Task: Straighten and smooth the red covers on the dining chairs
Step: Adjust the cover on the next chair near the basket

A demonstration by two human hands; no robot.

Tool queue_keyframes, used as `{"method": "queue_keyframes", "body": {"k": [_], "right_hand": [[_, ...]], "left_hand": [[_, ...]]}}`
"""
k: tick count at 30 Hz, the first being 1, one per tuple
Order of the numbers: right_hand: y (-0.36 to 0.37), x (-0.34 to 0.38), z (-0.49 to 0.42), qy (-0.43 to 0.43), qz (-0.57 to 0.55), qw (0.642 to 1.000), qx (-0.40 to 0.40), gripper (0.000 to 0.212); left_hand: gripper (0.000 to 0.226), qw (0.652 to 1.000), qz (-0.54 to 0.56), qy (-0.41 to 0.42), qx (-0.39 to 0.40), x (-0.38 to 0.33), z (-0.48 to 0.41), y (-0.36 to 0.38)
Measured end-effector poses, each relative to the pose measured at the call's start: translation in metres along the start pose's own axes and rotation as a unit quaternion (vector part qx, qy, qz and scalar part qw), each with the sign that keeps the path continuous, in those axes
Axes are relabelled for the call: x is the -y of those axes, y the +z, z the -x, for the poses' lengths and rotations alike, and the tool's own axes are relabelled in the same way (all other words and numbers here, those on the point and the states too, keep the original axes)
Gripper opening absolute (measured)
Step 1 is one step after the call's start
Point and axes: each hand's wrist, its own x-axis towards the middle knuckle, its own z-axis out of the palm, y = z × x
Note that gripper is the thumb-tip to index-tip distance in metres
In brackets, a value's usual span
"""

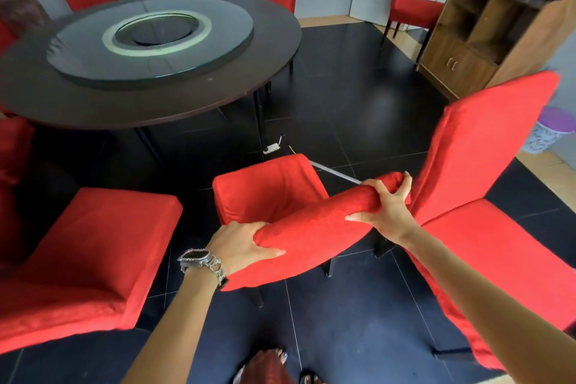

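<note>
Both hands on a chair's red cover (311,224)

Our left hand (241,243) and right hand (386,212) each clamp around its covered top edge; the chair stands on glossy black floor tiles (343,109), near the round dark table (224,97).

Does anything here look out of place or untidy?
Yes. The seat cover of the chair held by the left hand and right hand is creased and sagging. A white plug box lies loose on the floor.
</note>
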Motion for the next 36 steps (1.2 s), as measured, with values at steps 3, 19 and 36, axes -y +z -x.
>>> {"method": "queue_keyframes", "body": {"k": [3,19,36], "right_hand": [[-0.002,-0.003,-0.003,0.017,0.009,1.000,-0.013,0.076],[0.021,0.031,-0.002,0.048,0.059,0.997,0.020,0.096],[-0.012,0.004,-0.014,-0.023,0.114,0.993,0.001,0.056]], "left_hand": [[0.068,1.000,-0.009,0.004,-0.003,-0.009,-0.005,0.002],[0.063,0.997,-0.058,-0.052,-0.018,0.021,-0.004,-0.028],[0.061,0.955,-0.092,-0.083,0.271,-0.011,-0.044,-0.072]]}}
